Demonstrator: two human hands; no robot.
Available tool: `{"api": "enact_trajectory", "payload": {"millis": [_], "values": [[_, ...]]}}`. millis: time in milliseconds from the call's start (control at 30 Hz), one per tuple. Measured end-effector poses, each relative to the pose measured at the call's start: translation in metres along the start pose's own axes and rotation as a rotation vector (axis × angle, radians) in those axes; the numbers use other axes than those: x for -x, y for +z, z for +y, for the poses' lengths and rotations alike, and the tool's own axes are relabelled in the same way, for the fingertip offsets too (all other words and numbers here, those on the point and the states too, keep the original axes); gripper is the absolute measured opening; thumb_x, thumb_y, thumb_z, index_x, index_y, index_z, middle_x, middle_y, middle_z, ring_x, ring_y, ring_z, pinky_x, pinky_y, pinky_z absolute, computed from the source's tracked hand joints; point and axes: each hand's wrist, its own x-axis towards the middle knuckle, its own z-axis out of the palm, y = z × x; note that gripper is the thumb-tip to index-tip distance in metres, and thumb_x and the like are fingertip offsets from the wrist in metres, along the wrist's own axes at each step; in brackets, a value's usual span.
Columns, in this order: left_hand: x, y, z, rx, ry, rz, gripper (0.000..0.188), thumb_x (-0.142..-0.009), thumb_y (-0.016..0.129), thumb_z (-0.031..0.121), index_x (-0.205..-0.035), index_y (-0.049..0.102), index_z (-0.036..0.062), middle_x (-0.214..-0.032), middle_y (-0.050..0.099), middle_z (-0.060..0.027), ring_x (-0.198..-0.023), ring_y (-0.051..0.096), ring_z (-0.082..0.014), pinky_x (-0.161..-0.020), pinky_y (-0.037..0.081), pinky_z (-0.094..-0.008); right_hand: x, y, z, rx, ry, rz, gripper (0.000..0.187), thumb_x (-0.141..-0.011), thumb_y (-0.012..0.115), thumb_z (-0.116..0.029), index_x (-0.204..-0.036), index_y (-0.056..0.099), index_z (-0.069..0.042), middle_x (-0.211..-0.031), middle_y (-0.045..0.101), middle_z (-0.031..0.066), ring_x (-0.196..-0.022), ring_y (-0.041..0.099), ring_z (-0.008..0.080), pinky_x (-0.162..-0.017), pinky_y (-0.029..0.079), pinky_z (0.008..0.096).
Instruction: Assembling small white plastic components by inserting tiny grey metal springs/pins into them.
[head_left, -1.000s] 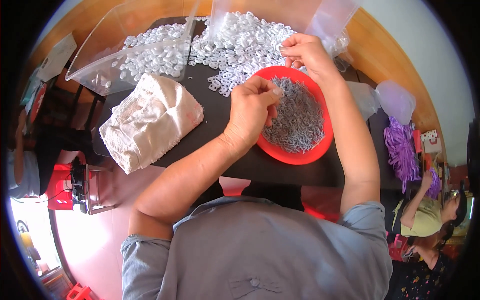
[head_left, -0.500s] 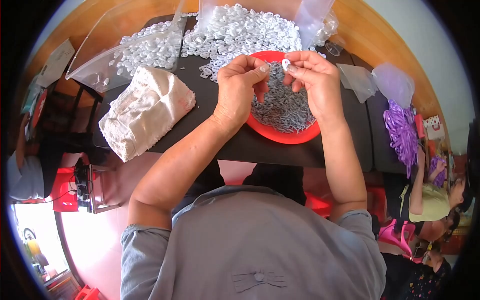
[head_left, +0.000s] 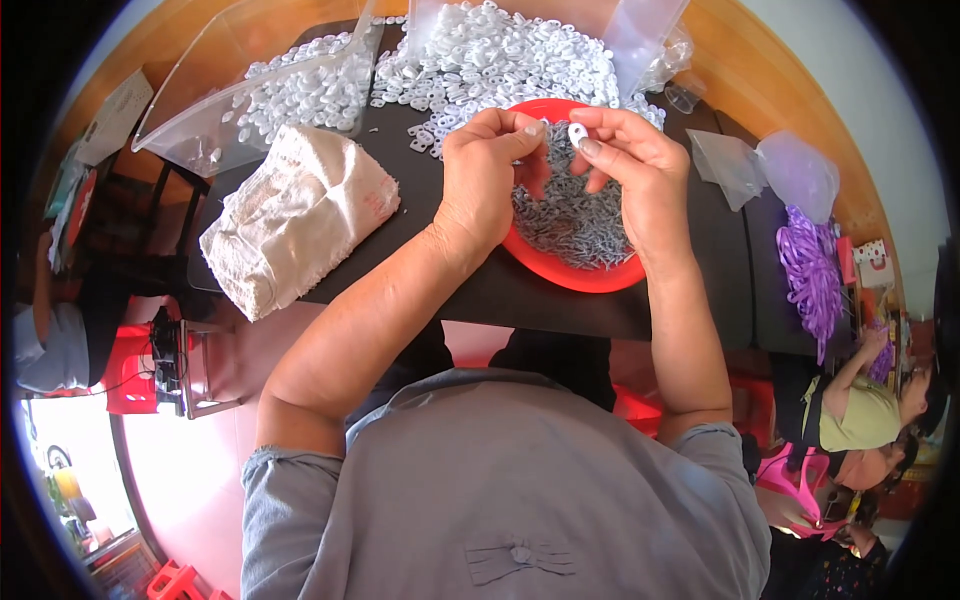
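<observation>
My right hand (head_left: pixel 650 175) pinches a small white oval plastic piece (head_left: pixel 577 132) with a hole in it, between thumb and forefinger. Just to its left, my left hand (head_left: pixel 478 170) has thumb and forefinger pressed together; whatever they hold is too small to make out. The two hands are apart, raised over a red basin (head_left: pixel 590 281). Many thin grey pieces, like small screws or pins, fill the basin (head_left: pixel 575 235). Beyond it spreads a large heap of white plastic pieces (head_left: pixel 500 60) of the same kind, partly hidden behind my fingers.
A folded cream cloth (head_left: pixel 295 220) lies left on the dark table (head_left: pixel 690 290). Behind it, a clear plastic bin (head_left: pixel 190 130) holds more white pieces. Clear bags (head_left: pixel 795 175) and a purple ribbon bundle (head_left: pixel 812 270) lie at right. Other people (head_left: pixel 865 410) sit farther right.
The white piece in my right hand has turned slightly, so its hole shows more plainly. Both hands keep their pinch. The whole view has shifted a little.
</observation>
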Motion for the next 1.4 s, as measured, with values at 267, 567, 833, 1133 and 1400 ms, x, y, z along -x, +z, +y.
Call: {"api": "enact_trajectory", "payload": {"millis": [267, 567, 833, 1133, 1400], "values": [[-0.012, -0.006, -0.002, 0.401, -0.091, -0.132, 0.017, -0.098, 0.048, 0.015, -0.097, 0.056, 0.0001, -0.098, 0.060, -0.0099, -0.089, 0.056, -0.0193, -0.083, 0.045, -0.0328, 0.010, 0.025, 0.017, 0.419, -0.403, -0.159, 0.015, -0.086, 0.060, 0.006, -0.100, 0.064, 0.001, -0.092, 0.065, 0.0038, -0.075, 0.061, 0.0105, -0.063, 0.047, 0.0224], [0.000, 0.000, 0.003, 0.394, -0.094, -0.091, 0.015, -0.098, 0.048, 0.014, -0.098, 0.057, 0.0024, -0.096, 0.062, -0.0097, -0.091, 0.059, -0.0194, -0.087, 0.047, -0.0324, 0.009, 0.036, 0.022, 0.482, -0.528, -0.127, 0.017, -0.080, 0.063, 0.009, -0.094, 0.062, 0.001, -0.087, 0.064, 0.0115, -0.079, 0.066, 0.0226, -0.069, 0.052, 0.0308], [-0.001, 0.001, 0.001, 0.335, -0.063, -0.110, 0.013, -0.097, 0.049, 0.014, -0.097, 0.056, 0.0021, -0.097, 0.062, -0.0112, -0.097, 0.061, -0.0220, -0.090, 0.048, -0.0347, 0.011, 0.038, 0.023, 0.358, -0.387, -0.095, 0.012, -0.081, 0.067, 0.003, -0.092, 0.062, 0.002, -0.084, 0.065, 0.0090, -0.076, 0.064, 0.0177, -0.067, 0.050, 0.0283], [-0.001, 0.004, -0.001, 0.305, -0.069, -0.079, 0.015, -0.098, 0.050, 0.015, -0.098, 0.054, 0.0003, -0.100, 0.065, -0.0160, -0.095, 0.063, -0.0239, -0.089, 0.050, -0.0359, 0.019, 0.043, 0.022, 0.289, -0.349, -0.017, 0.011, -0.081, 0.066, 0.004, -0.091, 0.062, 0.001, -0.082, 0.067, 0.0079, -0.074, 0.065, 0.0158, -0.068, 0.052, 0.0285], [0.006, 0.008, 0.001, 0.234, 0.001, -0.053, 0.016, -0.098, 0.050, 0.013, -0.096, 0.056, -0.0008, -0.103, 0.065, -0.0190, -0.092, 0.064, -0.0233, -0.087, 0.051, -0.0337, 0.022, 0.040, 0.024, 0.319, -0.301, -0.097, 0.009, -0.086, 0.063, 0.005, -0.095, 0.062, 0.001, -0.088, 0.065, 0.0015, -0.082, 0.061, 0.0079, -0.074, 0.050, 0.0246]]}}
